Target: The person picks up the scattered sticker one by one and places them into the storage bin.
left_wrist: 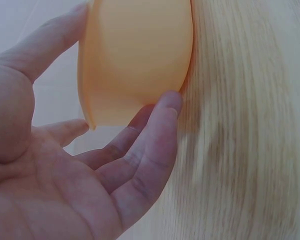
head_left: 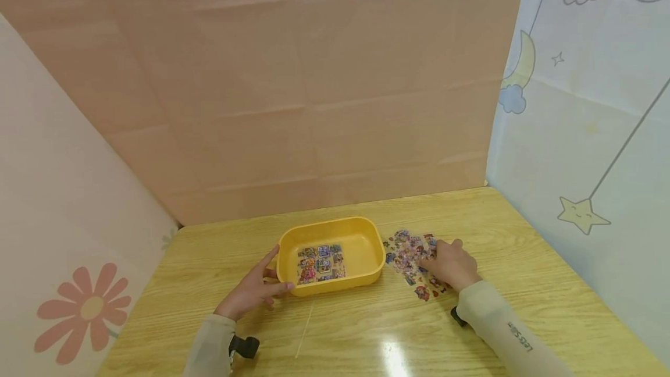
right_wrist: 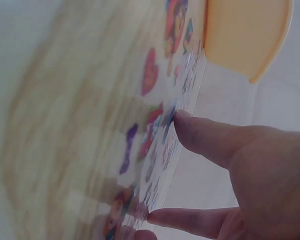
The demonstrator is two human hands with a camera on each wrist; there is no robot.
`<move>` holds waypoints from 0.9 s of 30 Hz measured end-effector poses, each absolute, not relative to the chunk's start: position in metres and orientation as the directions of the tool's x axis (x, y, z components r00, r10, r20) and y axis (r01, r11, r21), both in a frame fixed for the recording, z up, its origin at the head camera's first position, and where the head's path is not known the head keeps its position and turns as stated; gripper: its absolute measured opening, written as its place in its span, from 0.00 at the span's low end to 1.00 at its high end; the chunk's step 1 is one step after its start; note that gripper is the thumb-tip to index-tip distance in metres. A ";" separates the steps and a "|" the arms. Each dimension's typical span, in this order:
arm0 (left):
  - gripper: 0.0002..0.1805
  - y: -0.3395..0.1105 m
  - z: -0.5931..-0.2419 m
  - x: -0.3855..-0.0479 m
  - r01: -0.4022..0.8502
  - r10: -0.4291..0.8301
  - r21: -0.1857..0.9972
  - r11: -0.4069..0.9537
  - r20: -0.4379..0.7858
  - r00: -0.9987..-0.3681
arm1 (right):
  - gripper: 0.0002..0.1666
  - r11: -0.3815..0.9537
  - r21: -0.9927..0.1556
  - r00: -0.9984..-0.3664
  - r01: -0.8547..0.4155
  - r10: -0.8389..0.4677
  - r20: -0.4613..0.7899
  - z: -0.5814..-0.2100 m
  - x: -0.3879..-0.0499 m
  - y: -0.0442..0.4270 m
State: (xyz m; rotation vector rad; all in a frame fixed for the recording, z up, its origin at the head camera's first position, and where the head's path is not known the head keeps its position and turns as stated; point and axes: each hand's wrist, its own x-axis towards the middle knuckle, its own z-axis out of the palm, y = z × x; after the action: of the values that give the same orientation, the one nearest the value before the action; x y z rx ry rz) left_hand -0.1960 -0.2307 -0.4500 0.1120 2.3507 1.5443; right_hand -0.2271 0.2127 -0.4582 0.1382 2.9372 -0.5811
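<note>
Clear sticker sheets (head_left: 408, 255) with small colourful figures lie flat on the wooden desk (head_left: 345, 324), just beside the right end of the yellow tray (head_left: 361, 258); whether they touch it, I cannot tell. They seem to be more than one, because the prints overlap and their edges do not match. The right hand (head_left: 452, 263) rests over them with thumb and one finger spread apart, and the tips touch the top of the sheets. Such thin things offer almost nothing to grasp, which is probably why only the tips are used. The left hand (head_left: 256, 287) holds the left end of the tray, with thumb and forefinger at its rim and other fingers bent against the outer wall. I judge that this grip steadies the tray, which looks light and could slide. Inside it, in the left part, one printed sheet (head_left: 321, 263) lies flat on the bottom. The tray stands between both hands, so its open top is easy to reach from either side.
</note>
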 end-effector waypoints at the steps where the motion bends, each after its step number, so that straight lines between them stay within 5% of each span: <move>1: 0.57 -0.231 -0.450 -0.196 -0.112 0.241 0.905 0.410 -0.226 -0.944 | 0.45 0.921 -0.371 -0.985 0.118 0.063 -0.159 -0.458 -0.227 0.213; 17: 0.57 -0.230 -0.445 -0.194 -0.111 0.236 0.896 0.430 -0.230 -0.944 | 0.38 0.930 -0.343 -0.985 0.135 0.087 -0.151 -0.459 -0.226 0.213; 27: 0.57 -0.229 -0.443 -0.193 -0.112 0.237 0.894 0.434 -0.234 -0.943 | 0.43 0.928 -0.346 -0.981 0.139 0.082 -0.176 -0.457 -0.228 0.214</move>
State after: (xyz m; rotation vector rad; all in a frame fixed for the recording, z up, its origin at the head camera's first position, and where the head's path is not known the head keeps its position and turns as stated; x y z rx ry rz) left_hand -0.1934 -0.2294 -0.4432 0.1072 2.3669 1.5123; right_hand -0.2283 0.2137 -0.4573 0.1688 2.9277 -0.5426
